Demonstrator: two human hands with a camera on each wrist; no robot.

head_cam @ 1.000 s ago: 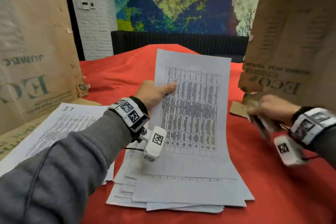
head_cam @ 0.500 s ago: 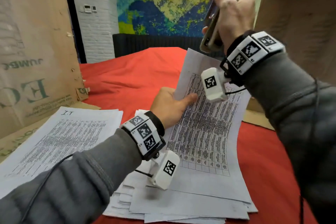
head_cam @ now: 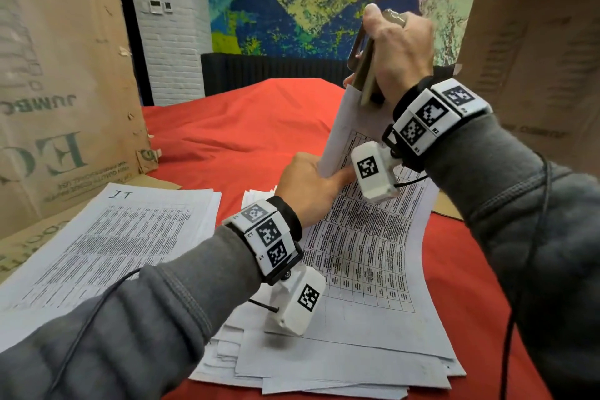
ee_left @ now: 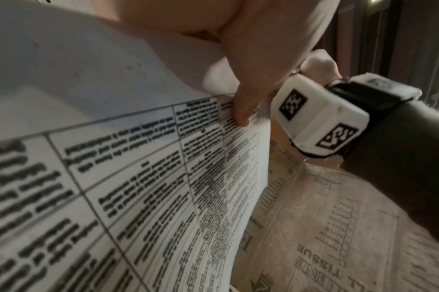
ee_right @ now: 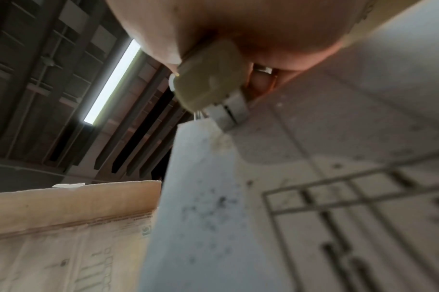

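Note:
Near its left edge, my left hand (head_cam: 311,185) pinches a set of printed table sheets (head_cam: 367,237), thumb (ee_left: 241,110) on the printed face, fingers hidden behind. The sheets curve up off the loose paper pile (head_cam: 324,367) below them. My right hand (head_cam: 399,52) grips a beige and metal stapler (head_cam: 363,52) held upright at the sheets' top left corner. In the right wrist view the stapler's nose (ee_right: 211,87) sits right at the paper corner (ee_right: 201,126). Whether the corner is between its jaws I cannot tell.
A second stack of printed sheets (head_cam: 107,237) marked by hand lies to the left on the red cloth (head_cam: 243,140). Tall cardboard panels stand on the left (head_cam: 58,75) and on the right (head_cam: 535,42). A white brick wall and a painted mural are behind.
My right hand brought the stapler from low at the table's right up to the sheets' top corner. My left hand raised the sheets' upper end off the pile and drew nearer.

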